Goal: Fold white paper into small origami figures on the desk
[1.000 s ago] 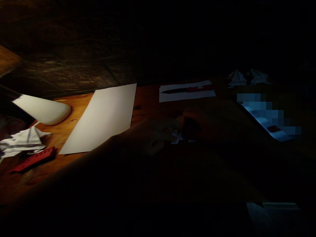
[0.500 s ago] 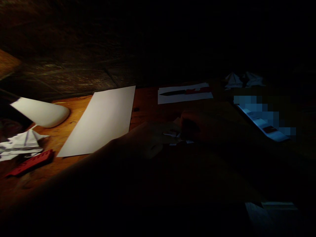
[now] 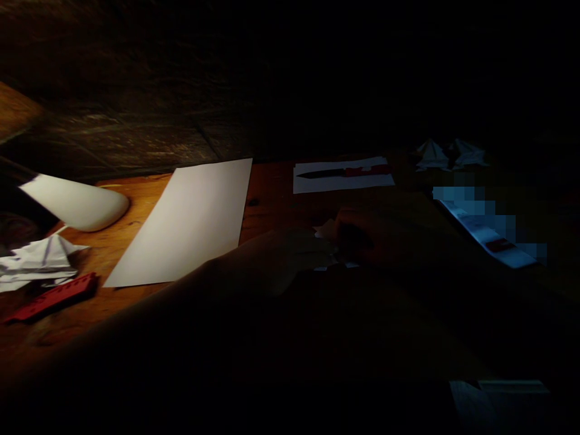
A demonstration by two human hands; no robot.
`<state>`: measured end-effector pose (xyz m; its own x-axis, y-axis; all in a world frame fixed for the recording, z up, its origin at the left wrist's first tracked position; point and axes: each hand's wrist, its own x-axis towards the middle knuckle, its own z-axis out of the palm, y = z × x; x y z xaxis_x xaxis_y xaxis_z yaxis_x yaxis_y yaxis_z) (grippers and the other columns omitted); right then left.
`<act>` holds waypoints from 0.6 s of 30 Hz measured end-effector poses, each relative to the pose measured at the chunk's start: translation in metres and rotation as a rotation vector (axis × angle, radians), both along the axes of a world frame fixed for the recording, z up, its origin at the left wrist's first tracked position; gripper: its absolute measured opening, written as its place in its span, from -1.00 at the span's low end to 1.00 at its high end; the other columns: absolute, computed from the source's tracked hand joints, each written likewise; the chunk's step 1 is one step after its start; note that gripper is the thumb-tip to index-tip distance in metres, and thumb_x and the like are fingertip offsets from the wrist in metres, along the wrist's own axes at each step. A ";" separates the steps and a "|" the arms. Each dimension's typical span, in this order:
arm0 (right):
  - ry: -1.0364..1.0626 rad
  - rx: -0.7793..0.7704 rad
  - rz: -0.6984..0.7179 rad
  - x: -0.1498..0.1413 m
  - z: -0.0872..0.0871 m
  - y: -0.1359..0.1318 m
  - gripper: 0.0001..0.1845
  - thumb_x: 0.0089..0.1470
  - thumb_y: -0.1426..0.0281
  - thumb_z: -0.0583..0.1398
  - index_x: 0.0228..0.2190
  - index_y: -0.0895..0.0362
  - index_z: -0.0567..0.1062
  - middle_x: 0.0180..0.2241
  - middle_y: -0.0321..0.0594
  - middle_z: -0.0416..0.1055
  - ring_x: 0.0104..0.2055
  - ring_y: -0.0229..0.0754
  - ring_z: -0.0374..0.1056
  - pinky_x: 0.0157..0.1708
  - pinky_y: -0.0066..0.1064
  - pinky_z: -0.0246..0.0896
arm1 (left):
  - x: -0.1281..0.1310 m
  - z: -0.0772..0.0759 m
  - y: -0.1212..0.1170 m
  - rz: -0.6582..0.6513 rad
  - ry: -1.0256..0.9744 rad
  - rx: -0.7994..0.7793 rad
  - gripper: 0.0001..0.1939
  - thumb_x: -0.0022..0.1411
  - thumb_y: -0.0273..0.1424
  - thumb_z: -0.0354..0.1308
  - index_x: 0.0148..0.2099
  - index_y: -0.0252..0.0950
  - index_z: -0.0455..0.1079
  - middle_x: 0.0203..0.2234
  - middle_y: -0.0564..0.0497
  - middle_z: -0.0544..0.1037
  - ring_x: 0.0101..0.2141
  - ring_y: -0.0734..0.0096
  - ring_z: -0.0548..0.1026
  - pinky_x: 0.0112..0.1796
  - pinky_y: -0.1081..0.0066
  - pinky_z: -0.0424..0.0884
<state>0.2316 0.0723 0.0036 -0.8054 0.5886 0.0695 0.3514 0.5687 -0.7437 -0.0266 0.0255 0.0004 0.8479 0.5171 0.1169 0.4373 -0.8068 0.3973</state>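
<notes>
In deep shadow at the middle of the table, my left hand point(image 3: 285, 257) and my right hand point(image 3: 362, 235) meet around a small piece of folded paper point(image 3: 325, 229). Both hands look closed on it, with pale corners of the paper poking out above and below the fingers. Most of the paper and the fingertips are hidden by the hands and the dark. Behind them a knife point(image 3: 344, 173) with a dark blade and a red handle rests on a small stack of white paper point(image 3: 312, 186).
A large white sheet point(image 3: 190, 223) lies left of centre. Farther left are a white lamp-like object point(image 3: 81, 202), a folded paper shape point(image 3: 45, 260) and a red notched object point(image 3: 52, 299). Two folded paper shapes point(image 3: 432, 156) stand at back right, near a lit phone point(image 3: 489, 235).
My left hand has shifted slightly over the folded paper, covering more of its middle. The view has moved a little; the things on the table lie as before.
</notes>
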 end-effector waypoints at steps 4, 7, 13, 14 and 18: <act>0.037 0.010 0.013 0.001 0.000 0.001 -0.87 0.11 0.44 0.27 -0.28 0.10 0.41 -0.16 -0.16 0.46 -0.20 -0.13 0.37 -0.23 -0.31 0.24 | -0.001 -0.001 0.001 -0.008 -0.007 0.008 -0.63 0.46 -0.24 0.21 0.21 -0.29 0.40 0.12 -0.15 0.49 0.02 0.17 0.54 0.01 0.08 0.55; 0.026 0.006 0.036 0.001 -0.002 0.003 -0.83 0.11 0.45 0.27 -0.22 0.11 0.44 -0.12 -0.14 0.46 -0.13 -0.09 0.39 -0.17 -0.27 0.27 | 0.000 -0.001 0.002 -0.028 -0.015 0.014 -0.62 0.46 -0.24 0.21 0.21 -0.30 0.40 0.12 -0.15 0.49 0.03 0.15 0.54 0.02 0.06 0.55; 0.050 0.037 0.082 0.002 -0.008 0.007 -0.79 0.09 0.48 0.28 -0.19 0.11 0.45 -0.10 -0.14 0.45 -0.10 -0.08 0.38 -0.11 -0.24 0.26 | -0.002 -0.002 0.006 -0.036 -0.025 -0.004 -0.61 0.45 -0.24 0.22 0.21 -0.31 0.39 0.11 -0.15 0.49 0.02 0.15 0.54 0.01 0.06 0.55; 0.052 0.034 0.079 0.002 -0.009 0.007 -0.79 0.10 0.47 0.28 -0.18 0.11 0.45 -0.10 -0.14 0.45 -0.10 -0.08 0.38 -0.12 -0.24 0.26 | -0.003 -0.002 0.007 -0.034 -0.026 -0.009 -0.61 0.45 -0.23 0.22 0.21 -0.31 0.39 0.11 -0.15 0.49 0.02 0.16 0.54 0.00 0.07 0.56; 0.076 0.031 0.079 0.005 -0.007 0.006 -0.80 0.16 0.41 0.28 -0.14 0.10 0.47 -0.10 -0.15 0.46 -0.09 -0.07 0.39 -0.12 -0.24 0.28 | -0.004 0.002 0.008 -0.033 -0.025 -0.032 -0.61 0.45 -0.23 0.22 0.21 -0.31 0.39 0.11 -0.15 0.49 0.02 0.15 0.54 0.00 0.07 0.56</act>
<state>0.2363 0.0786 -0.0038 -0.8410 0.5201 0.1493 0.2478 0.6155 -0.7481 -0.0307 0.0331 0.0022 0.8617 0.4925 0.1223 0.4000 -0.8076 0.4333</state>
